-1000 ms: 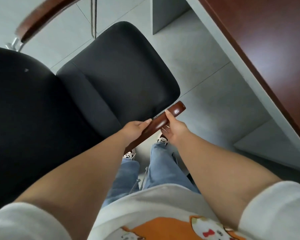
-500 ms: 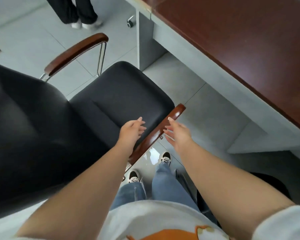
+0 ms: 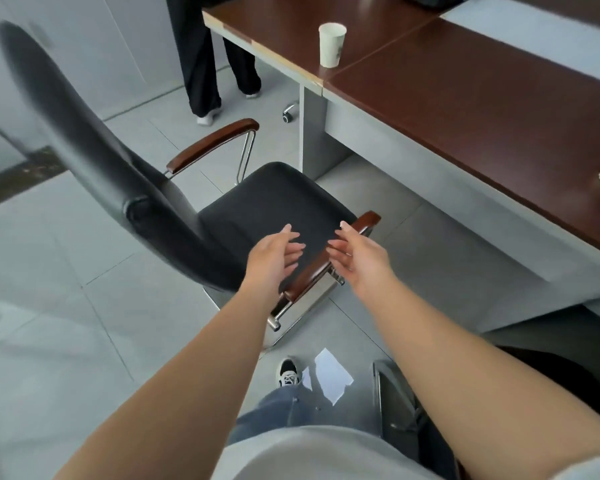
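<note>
Brown wood caps the near armrest (image 3: 310, 273) of a black office chair (image 3: 278, 202), which stands on grey floor tiles (image 3: 84, 306) just beside a long brown-topped desk (image 3: 465, 109). A person's left hand (image 3: 274, 252) and right hand (image 3: 357, 258) hover at that armrest, palms facing each other, fingers loosely spread and gripping nothing; the armrest runs between them. A white paper cup (image 3: 331, 45) stands upright on the desk near its edge. Beyond the chair's far armrest (image 3: 212, 143), another person's dark trouser legs (image 3: 205, 64) are in view. A sheet of white paper (image 3: 329, 375) lies on the floor beside the wearer's shoe (image 3: 286, 372).
</note>
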Motion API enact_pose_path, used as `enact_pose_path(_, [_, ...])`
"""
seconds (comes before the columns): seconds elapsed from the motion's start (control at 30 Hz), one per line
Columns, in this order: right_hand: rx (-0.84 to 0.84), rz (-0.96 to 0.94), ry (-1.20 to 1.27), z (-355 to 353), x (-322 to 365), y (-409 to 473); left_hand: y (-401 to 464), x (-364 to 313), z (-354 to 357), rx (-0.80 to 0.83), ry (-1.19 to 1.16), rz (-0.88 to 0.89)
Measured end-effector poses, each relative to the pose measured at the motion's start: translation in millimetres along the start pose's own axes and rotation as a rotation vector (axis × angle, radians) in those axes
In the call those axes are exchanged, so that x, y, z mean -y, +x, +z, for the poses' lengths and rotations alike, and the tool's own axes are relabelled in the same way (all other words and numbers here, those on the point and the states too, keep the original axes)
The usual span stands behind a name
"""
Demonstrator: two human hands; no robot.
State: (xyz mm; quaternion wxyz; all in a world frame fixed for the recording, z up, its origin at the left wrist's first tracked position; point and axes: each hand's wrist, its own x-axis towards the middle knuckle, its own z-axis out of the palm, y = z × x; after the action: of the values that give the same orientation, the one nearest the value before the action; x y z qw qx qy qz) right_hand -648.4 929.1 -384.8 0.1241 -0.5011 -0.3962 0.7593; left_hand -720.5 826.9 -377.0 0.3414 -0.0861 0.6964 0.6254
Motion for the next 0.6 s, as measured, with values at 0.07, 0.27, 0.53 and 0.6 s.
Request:
enact_pose_path(0.07, [0.011, -0.002, 0.026, -1, -5, -20, -22, 8, -10, -0.003, 0.02, -0.011])
enact_pose_path(0.27, [0.15, -0.001, -0.012, 15, -32, -74, -64, 31, -49, -0.028, -0.078, 0.011])
enact_pose_path(0.53, [0.225, 0.0, -0.205, 55, -72, -112, -89, 38, -115, -0.083, -0.191, 0.016])
enact_pose_path(0.6, [0.253, -0.001, -0.19, 78, -91, -124, -90, 38, -144, -0.094, -0.222, 0.013])
